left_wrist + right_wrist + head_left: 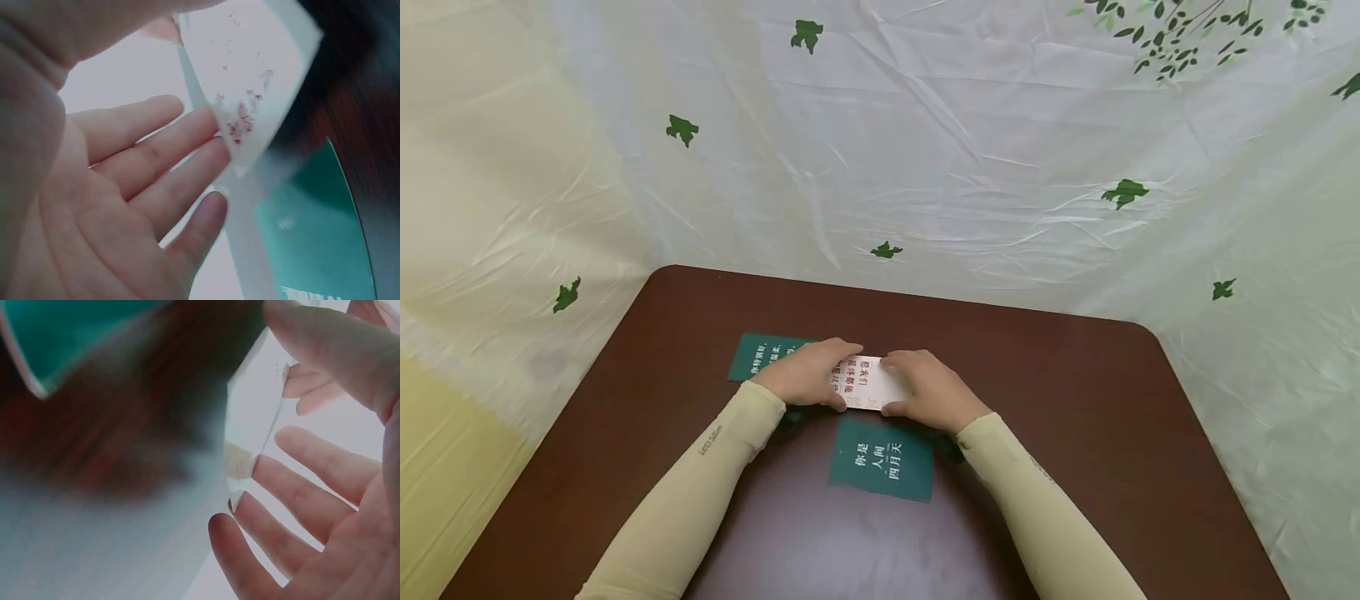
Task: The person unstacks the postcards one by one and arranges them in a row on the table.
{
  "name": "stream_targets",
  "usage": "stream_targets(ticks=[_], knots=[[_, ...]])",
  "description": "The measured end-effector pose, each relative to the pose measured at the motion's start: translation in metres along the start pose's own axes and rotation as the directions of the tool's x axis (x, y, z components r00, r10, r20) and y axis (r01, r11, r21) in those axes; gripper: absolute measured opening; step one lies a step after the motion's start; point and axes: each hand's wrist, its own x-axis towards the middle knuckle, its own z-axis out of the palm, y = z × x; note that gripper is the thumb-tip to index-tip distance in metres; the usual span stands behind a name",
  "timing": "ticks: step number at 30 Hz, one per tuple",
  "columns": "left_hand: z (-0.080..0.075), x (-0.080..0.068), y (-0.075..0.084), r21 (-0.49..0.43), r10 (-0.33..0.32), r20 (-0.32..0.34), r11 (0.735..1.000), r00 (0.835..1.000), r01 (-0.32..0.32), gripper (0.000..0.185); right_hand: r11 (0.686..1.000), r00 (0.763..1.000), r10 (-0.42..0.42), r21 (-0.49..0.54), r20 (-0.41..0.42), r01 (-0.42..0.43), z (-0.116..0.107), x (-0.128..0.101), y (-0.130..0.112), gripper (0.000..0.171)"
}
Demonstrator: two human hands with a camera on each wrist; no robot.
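Note:
A white card (865, 385) with red printed characters is held above the table between both hands. My left hand (805, 373) grips its left end, thumb on the near edge and fingertips at the far edge. At the opposite end, my right hand (938, 390) holds the card the same way. In the left wrist view the card (250, 69) shows blurred red print; in the right wrist view its face (253, 412) looks mostly blank. One green card (850, 471) with white characters lies just below the hands. Another green card (745, 358) lies partly hidden behind the left hand.
The dark brown table (1037, 500) has rounded far corners. Pale cloth (970, 167) with green leaf shapes hangs behind it and along both sides. Yellow fabric (452, 483) shows at the left.

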Motion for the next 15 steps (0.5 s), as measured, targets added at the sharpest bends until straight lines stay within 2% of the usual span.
stream_targets(ticks=[5,11,15], knots=[[0.003,0.005,-0.019,-0.019,-0.017,-0.005,1.000,1.000,0.017,0.091,1.000,0.999,0.003,0.026,0.043,-0.004,0.010,0.018,0.004,0.072],[-0.006,0.013,-0.025,-0.019,0.004,-0.025,1.000,1.000,-0.005,0.091,1.000,1.000,0.002,0.030,0.023,-0.003,0.007,0.030,0.005,0.071],[-0.010,0.015,-0.028,-0.021,-0.003,-0.025,1.000,1.000,0.003,0.092,0.999,1.000,-0.021,0.029,0.022,0.020,0.007,0.037,0.006,0.071]])
